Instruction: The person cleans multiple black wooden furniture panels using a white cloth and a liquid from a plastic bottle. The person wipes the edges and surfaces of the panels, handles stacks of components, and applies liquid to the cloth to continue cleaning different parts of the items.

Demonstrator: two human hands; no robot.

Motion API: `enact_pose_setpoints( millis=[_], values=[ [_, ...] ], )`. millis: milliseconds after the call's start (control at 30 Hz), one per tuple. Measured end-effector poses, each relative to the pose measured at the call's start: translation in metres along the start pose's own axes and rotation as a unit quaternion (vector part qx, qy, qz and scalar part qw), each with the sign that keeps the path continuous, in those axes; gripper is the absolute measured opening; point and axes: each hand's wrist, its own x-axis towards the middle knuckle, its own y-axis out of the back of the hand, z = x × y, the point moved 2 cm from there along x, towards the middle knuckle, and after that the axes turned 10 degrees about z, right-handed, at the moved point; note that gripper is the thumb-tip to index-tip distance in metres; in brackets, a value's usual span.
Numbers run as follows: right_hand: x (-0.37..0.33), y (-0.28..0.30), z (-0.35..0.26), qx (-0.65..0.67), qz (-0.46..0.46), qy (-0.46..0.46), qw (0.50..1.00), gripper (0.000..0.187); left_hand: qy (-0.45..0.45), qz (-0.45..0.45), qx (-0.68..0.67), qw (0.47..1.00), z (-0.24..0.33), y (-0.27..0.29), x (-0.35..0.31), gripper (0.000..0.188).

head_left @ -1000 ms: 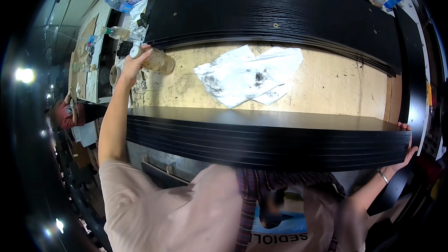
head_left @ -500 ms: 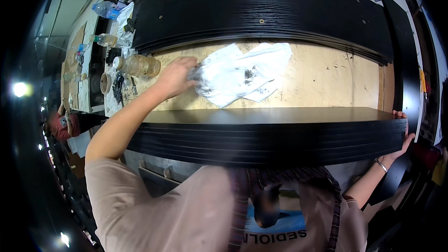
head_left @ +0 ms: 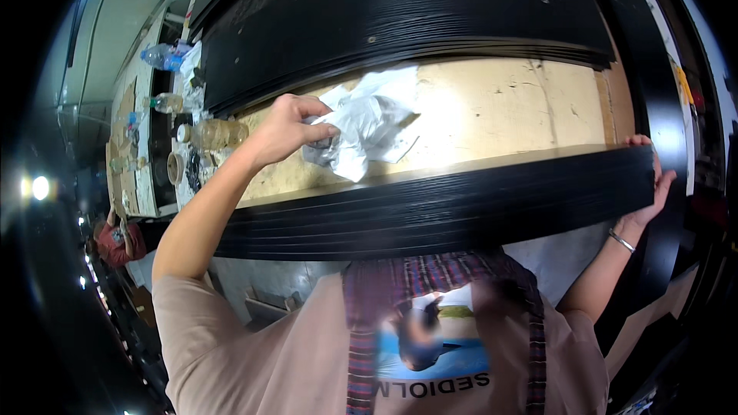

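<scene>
A crumpled white cloth (head_left: 361, 124) with grey smudges is pinched between the thumb and fingers of my left hand (head_left: 290, 129). Part of it is lifted off the pale wooden tabletop (head_left: 492, 104), and the rest trails to the right. Close to my body lies a stack of long black boards (head_left: 438, 204), edges toward me. My right hand (head_left: 655, 180), with a metal bracelet at the wrist, is wrapped round the right end of this stack, fingertips over its far corner.
A second stack of black boards (head_left: 400, 19) lies along the far side. At the left stand a jar of yellowish liquid (head_left: 219, 134), a roll of tape (head_left: 175, 168) and plastic bottles (head_left: 163, 57). A person in red (head_left: 119, 242) is far off at the left.
My left hand has closed on the cloth and bunched it up, lifting part of it. My right hand stays at the stack's right end. The whole view has tilted and shifted.
</scene>
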Motion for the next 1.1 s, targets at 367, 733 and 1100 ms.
enact_pose_setpoints(
  millis=[367, 733, 1100],
  values=[
    [0.003, -0.016, 0.007, -0.067, 0.096, 0.014, 0.993, 0.084, -0.619, 0.023, 0.133, 0.774, 0.239, -0.156, -0.032, 0.026],
    [-0.002, -0.020, 0.012, -0.133, 0.091, 0.053, 0.985, 0.098, -0.632, 0.000, 0.178, 0.755, 0.266, -0.227, -0.002, 0.029],
    [-0.002, -0.025, 0.007, -0.142, 0.068, 0.069, 0.985, 0.099, -0.620, -0.020, 0.168, 0.766, 0.282, -0.239, 0.010, 0.030]
  ],
)
